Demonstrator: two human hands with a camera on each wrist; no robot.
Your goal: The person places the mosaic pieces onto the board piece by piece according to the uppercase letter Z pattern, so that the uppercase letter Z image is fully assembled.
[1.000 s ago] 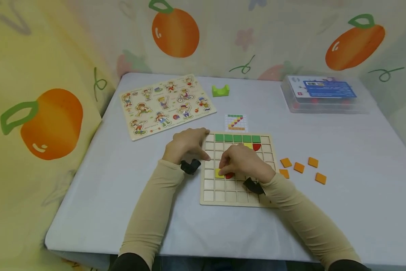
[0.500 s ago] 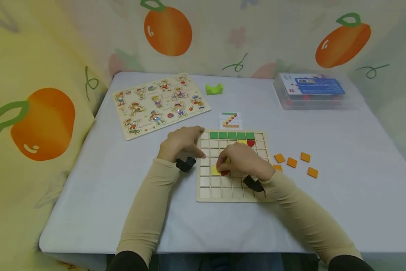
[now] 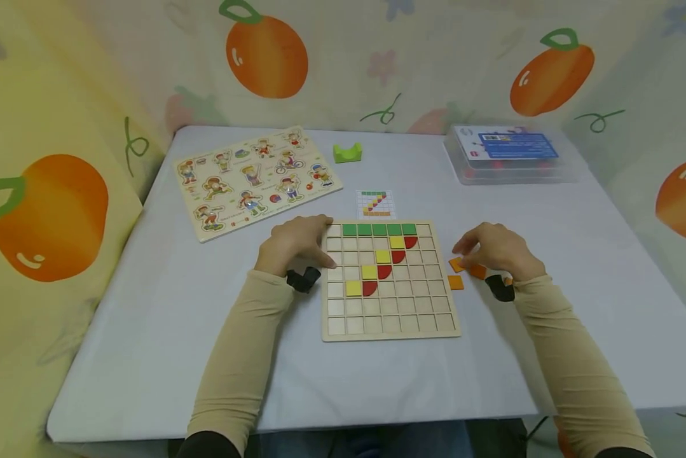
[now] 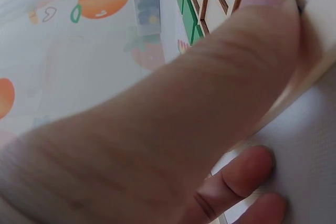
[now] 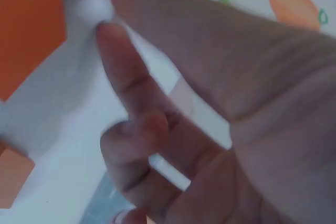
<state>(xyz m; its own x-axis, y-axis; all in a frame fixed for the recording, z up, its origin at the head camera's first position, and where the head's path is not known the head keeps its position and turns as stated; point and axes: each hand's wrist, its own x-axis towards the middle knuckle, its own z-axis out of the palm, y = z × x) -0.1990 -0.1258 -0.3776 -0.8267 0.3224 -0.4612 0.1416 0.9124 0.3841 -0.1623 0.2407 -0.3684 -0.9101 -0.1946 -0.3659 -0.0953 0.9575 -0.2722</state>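
Note:
A wooden grid board [image 3: 400, 324] lies on the table, with a row of green squares [image 3: 379, 229] along its top. Yellow squares [image 3: 353, 288] and red quarter-circle pieces [image 3: 369, 288] step diagonally across its cells. My left hand [image 3: 297, 243] holds the board's left edge. In the left wrist view its thumb [image 4: 252, 40] lies on the board top, the other fingers low by the side. Right of the board, my right hand [image 3: 500, 248] hovers over loose orange squares [image 3: 456, 282], partly covering some. A gap shows between its thumb and index finger [image 5: 123, 61], with nothing held.
Behind the board lies a small pattern card [image 3: 376, 204]. A puzzle board with cartoon figures [image 3: 257, 178] is at the back left, near a green curved block [image 3: 347, 152]. At the back right stands a clear plastic box [image 3: 508, 156]. Patterned cloth hangs behind the table.
My right hand has left the yellow and red pieces on the grid and moved right to the orange squares, uncovering the diagonal. My left hand stays on the board. The head view has shifted slightly.

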